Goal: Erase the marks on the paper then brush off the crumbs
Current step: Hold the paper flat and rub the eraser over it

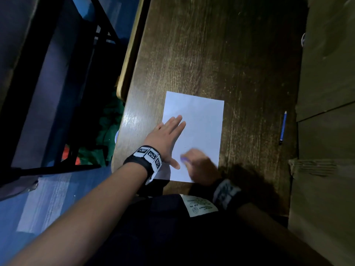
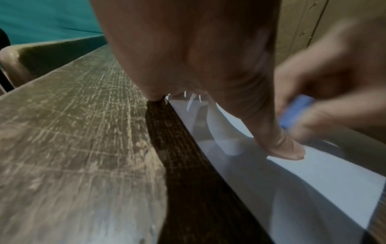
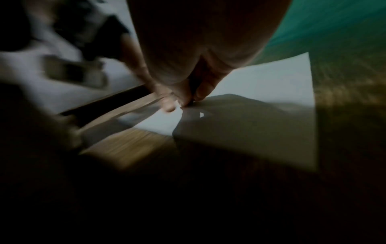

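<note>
A white sheet of paper (image 1: pixel 199 120) lies on the dark wooden desk (image 1: pixel 230 54). My left hand (image 1: pixel 169 135) lies flat on the paper's left side, fingers straight, and its thumb (image 2: pixel 286 145) presses the sheet. My right hand (image 1: pixel 199 166), blurred, pinches a blue eraser (image 1: pixel 184 159) against the paper's near part. The eraser (image 2: pixel 296 110) shows blue between the blurred fingers in the left wrist view. The right wrist view is dark and smeared, with fingertips (image 3: pixel 183 99) down on the paper (image 3: pixel 261 82). No marks or crumbs are visible.
A blue pencil (image 1: pixel 283 128) lies on the desk to the right of the paper. A cardboard box (image 1: pixel 326 169) stands along the right edge. The desk's left edge drops to a blue floor with a dark chair (image 1: pixel 48 83).
</note>
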